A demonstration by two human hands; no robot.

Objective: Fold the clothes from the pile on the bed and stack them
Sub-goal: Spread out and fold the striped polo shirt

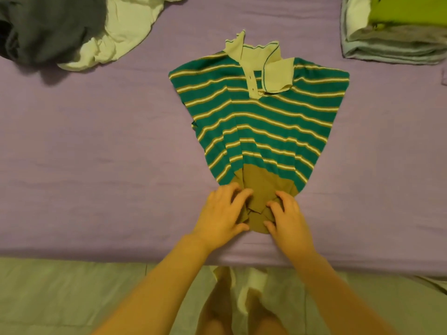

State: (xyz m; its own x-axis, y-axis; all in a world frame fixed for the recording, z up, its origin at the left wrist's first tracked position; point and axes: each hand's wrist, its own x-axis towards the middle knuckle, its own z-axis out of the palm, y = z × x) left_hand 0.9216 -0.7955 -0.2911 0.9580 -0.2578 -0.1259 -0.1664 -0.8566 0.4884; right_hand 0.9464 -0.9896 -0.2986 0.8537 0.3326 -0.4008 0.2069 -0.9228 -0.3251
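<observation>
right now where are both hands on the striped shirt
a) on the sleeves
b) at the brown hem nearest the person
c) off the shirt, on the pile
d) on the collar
b: the left hand and right hand both press the bunched brown hem of the shirt; the collar lies at the far end, untouched.

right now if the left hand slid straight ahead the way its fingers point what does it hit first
The left hand already rests on the tan hem of the shirt. Its fingers point up and slightly right, so it would probably ride onto the striped part next.
</observation>
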